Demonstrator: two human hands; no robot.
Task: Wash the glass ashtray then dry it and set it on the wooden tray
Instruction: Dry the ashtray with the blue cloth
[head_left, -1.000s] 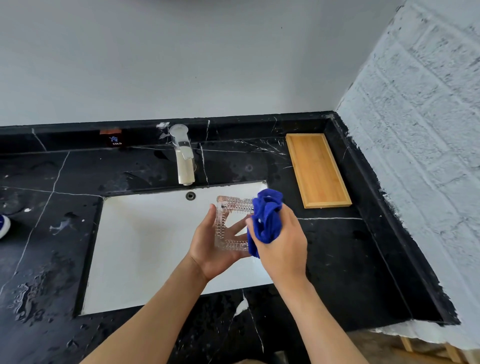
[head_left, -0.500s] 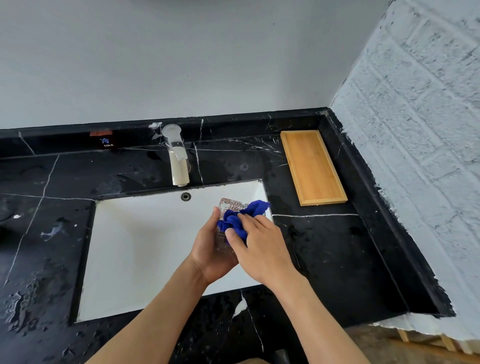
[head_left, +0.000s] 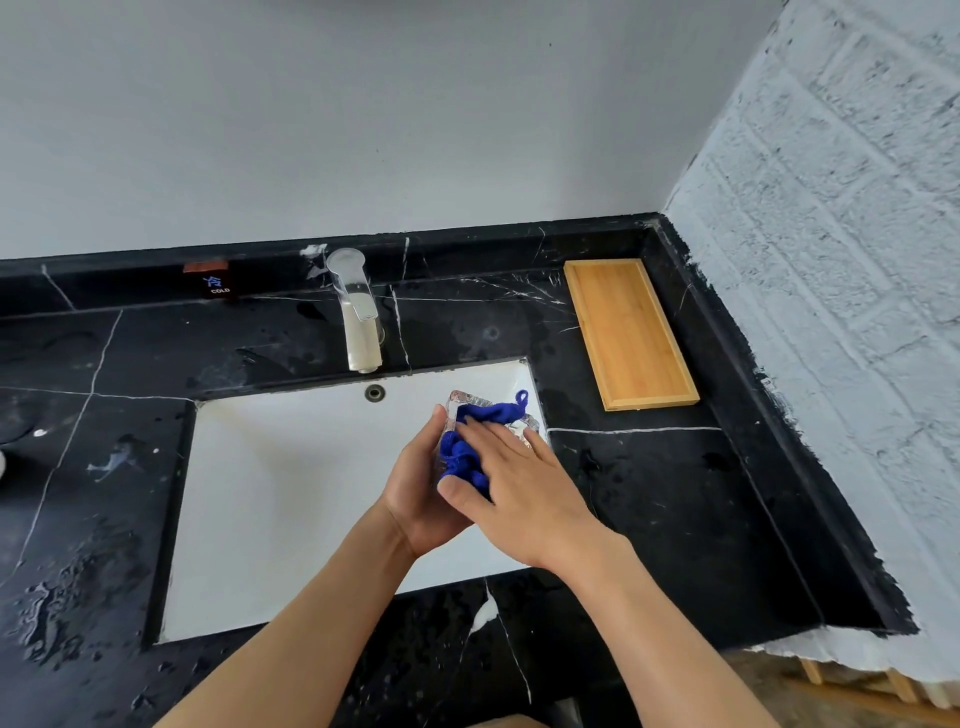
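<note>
A square ribbed glass ashtray (head_left: 470, 402) is held over the right end of the white sink (head_left: 291, 493). My left hand (head_left: 421, 499) grips it from the left and below. A blue cloth (head_left: 467, 449) lies bunched inside the ashtray. My right hand (head_left: 519, 493) presses flat on that cloth, fingers stretched toward the far rim. Most of the glass is hidden by the cloth and both hands. The wooden tray (head_left: 628, 332) lies bare on the black counter, to the right of and behind the sink.
A white tap (head_left: 358, 317) stands behind the sink, with no water running. The black marble counter (head_left: 675, 519) is wet in patches on the left. A rough white wall (head_left: 841, 312) closes the right side. A cold label (head_left: 215, 283) sits on the backsplash.
My right hand brought the blue cloth from beside the ashtray into its hollow and now presses it flat. The ashtray tilted from upright toward level in my left hand.
</note>
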